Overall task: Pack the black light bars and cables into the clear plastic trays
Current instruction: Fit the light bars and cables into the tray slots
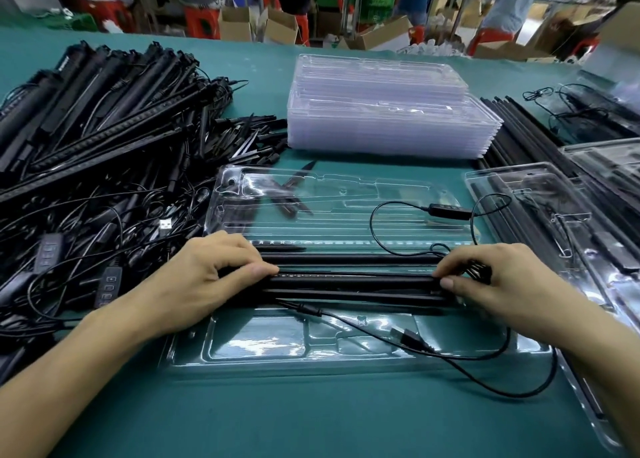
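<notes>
Left hand [207, 277] and right hand [495, 281] each curl over one end of a bundle of black light bars [353, 281], fingers on the far side and thumbs on the near side. I count three bars in the bundle for certain; a fourth may be hidden among them. They lie crosswise over the middle of one open clear tray [263, 348] in front of the person. One black cable [372, 225] loops across that tray, with its inline switch [446, 212] on the far half and a USB plug [408, 336] on the near half. Two small black pieces [291, 194] show through the tray's far left corner. To the left sits a big heap of bars and cables [104, 139], too many to count. Straight ahead stands one stack of empty trays [381, 118]. To the right lie at least two more trays [519, 194] holding black parts, beside a row of loose bars [502, 125] on the green bench [311, 416].
</notes>
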